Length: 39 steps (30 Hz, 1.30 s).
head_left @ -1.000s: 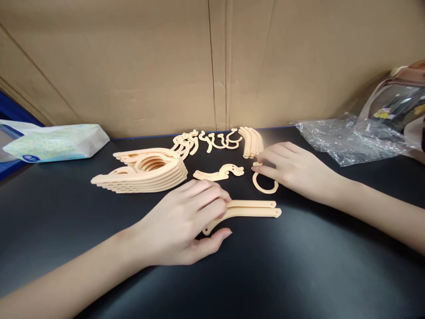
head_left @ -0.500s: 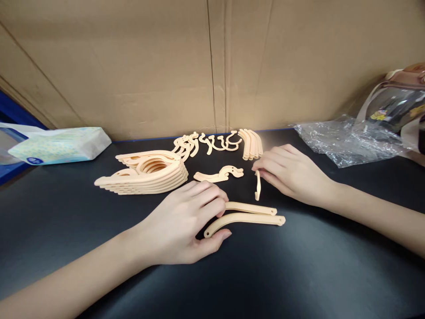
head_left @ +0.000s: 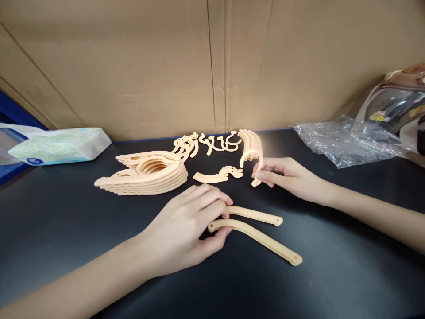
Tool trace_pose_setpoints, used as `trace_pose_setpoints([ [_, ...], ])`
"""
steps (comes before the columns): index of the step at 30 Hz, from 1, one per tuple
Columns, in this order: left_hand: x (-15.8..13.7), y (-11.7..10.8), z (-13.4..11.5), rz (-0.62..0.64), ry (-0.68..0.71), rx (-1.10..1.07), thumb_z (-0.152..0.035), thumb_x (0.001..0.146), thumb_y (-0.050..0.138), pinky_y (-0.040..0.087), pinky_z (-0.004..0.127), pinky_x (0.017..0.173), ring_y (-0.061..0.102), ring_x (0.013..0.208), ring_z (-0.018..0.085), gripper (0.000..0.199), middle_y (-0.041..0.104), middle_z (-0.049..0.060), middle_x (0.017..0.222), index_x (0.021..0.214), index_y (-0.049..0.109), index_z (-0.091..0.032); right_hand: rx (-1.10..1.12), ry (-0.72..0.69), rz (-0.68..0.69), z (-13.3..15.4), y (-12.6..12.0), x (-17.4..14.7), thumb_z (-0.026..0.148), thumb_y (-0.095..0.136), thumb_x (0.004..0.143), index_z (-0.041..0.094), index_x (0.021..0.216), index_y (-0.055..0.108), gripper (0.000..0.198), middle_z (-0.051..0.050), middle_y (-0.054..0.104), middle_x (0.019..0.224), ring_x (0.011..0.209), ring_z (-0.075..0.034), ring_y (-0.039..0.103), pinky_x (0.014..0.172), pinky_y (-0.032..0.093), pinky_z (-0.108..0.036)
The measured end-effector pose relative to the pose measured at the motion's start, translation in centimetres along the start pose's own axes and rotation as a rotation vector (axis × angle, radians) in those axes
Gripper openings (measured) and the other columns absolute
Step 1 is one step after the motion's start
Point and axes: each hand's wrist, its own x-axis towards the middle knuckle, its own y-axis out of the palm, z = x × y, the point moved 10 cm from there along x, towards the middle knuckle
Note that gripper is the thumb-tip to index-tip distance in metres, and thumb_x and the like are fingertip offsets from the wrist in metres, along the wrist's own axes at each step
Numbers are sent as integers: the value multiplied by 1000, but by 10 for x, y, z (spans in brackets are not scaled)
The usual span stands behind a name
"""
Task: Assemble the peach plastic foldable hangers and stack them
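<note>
My left hand pinches the near end of a pale beige hanger arm, a curved strip with a hole at each end. A second hanger arm lies just behind it, its left end hidden by my fingers. To the right, my right hand grips a beige hanger hook by its lower end, the curve facing up and left. Between the hands and farther back lie shorter wavy hanger pieces, overlapping on the black table.
A stack of folded hangers stands at left. Loose hooks and a bundle of hanger arms line the back edge before a cardboard wall. A tissue pack sits far left; crumpled clear plastic and a bag are right.
My right hand has turned the hook so its curve now shows upright. The front hanger arm in my left hand has swung, its right end now nearer to me.
</note>
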Motion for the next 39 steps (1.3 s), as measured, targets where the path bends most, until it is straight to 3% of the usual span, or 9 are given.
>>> trace_pose_setpoints([
  [8,3,-16,13,-100,-100,-229,-21,87,66,47,30,78,61,85,16,3,69,-1,85,90,66,-22,11,-12,68,-1,6,1,42,51,94,18,79,58,30,3,49,65,62,-12,46,61,36,-26],
  [15,-1,-15,41,-153,-366,-569,-26,82,74,54,26,75,67,80,15,11,71,-1,88,92,70,-24,10,15,109,-3,9,0,44,49,95,18,78,58,32,3,50,67,64,-12,46,61,34,-27],
  [21,-5,-6,48,-125,-532,-852,-30,89,62,58,29,65,67,73,17,11,72,2,85,95,66,-22,40,35,115,-5,10,0,44,46,96,18,81,61,33,2,53,67,64,-13,48,62,35,-29],
  [24,-7,-4,52,-141,-617,-896,-36,95,52,60,31,69,67,74,17,23,69,4,82,90,67,-20,42,40,123,-6,11,-1,44,48,95,18,80,61,33,2,53,67,65,-13,48,61,34,-29],
  [26,-8,3,52,-93,-660,-929,-41,97,47,58,28,59,63,62,14,30,65,2,75,85,63,-19,38,38,128,-7,11,-1,45,48,95,18,82,61,33,2,54,68,66,-14,49,62,34,-29],
  [29,-8,4,48,-21,-619,-750,-47,98,42,46,22,43,51,46,9,35,55,-3,62,83,59,-20,26,36,128,-8,11,-1,44,48,95,19,82,62,32,2,54,68,66,-14,49,61,34,-29],
  [34,-6,-10,37,-4,-444,-78,-42,99,38,35,23,46,50,50,12,34,53,-5,57,80,58,-22,22,35,129,-9,11,0,44,49,94,19,80,61,32,1,55,70,67,-14,50,63,37,-29],
  [39,-5,-8,36,-3,-379,84,-39,100,39,39,24,57,57,66,14,30,63,0,78,92,61,-21,73,46,120,-7,12,0,46,53,92,18,79,63,32,0,60,75,73,-16,54,69,40,-30],
])
